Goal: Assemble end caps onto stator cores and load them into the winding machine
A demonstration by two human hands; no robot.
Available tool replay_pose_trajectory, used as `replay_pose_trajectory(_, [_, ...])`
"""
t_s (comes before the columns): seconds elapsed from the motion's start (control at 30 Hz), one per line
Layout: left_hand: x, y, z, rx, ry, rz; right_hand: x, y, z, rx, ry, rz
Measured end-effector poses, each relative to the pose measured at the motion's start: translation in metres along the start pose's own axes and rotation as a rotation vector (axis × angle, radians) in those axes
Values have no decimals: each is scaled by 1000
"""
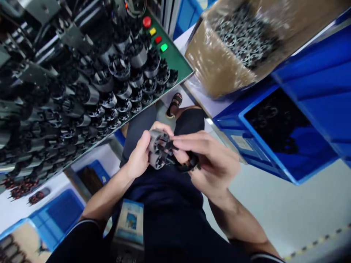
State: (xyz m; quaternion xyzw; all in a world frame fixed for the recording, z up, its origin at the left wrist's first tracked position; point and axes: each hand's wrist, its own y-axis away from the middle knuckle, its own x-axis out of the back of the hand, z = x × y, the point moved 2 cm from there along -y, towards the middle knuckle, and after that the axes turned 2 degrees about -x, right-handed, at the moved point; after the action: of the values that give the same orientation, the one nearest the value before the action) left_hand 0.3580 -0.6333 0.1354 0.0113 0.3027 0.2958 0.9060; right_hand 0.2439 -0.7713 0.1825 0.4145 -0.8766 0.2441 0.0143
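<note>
My left hand (139,153) is wrapped round a grey, ring-shaped metal motor core (154,142) with slots inside, held over my lap. Its open end faces my right hand (211,157), which is closed on a black plastic ring-shaped piece (189,163) with prongs. Dark plastic shows at the mouth of the core, close to my right fingertips. Whether this is part of the same black piece or a separate one, I cannot tell; the fingers and some blur hide it.
Rows of similar cores with black inserts (120,67) fill the green-topped bench (179,60), which has coloured buttons (158,39). At right, a plastic-lined cardboard box (216,69) holds grey rings, above a blue bin (263,146) with dark parts. Another blue bin (59,212) stands lower left.
</note>
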Motion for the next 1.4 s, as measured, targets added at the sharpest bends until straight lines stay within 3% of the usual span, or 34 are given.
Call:
replay_pose_trajectory(0.23, [10,9,-6,-11,12,-68,-8,2,-3,-107,204,-47])
replay_pose_trajectory(0.53, [17,20,-4,-60,-93,-123,-20,17,-1,-20,213,13])
replay_pose_trajectory(0.67, [16,24,-3,3,-76,-110,-23,23,1,-86,195,0])
replay_pose_trajectory(0.83, [18,28,-7,50,-22,-141,-24,28,4,10,257,36])
replay_pose_trajectory(0.97, [21,32,-11,65,-65,-97,-20,30,9,-85,219,-66])
replay_pose_trajectory(1.1, [25,35,-15,58,-50,-126,-21,34,7,-31,359,-71])
replay_pose_trajectory(1.2, [26,37,-18,30,-41,-141,-26,34,7,-107,236,-90])
replay_pose_trajectory(1.3, [25,38,-20,41,-67,-71,-26,31,8,-232,106,-113])
replay_pose_trajectory(1.4, [25,37,-21,64,-50,-9,-20,29,9,-273,67,-248])
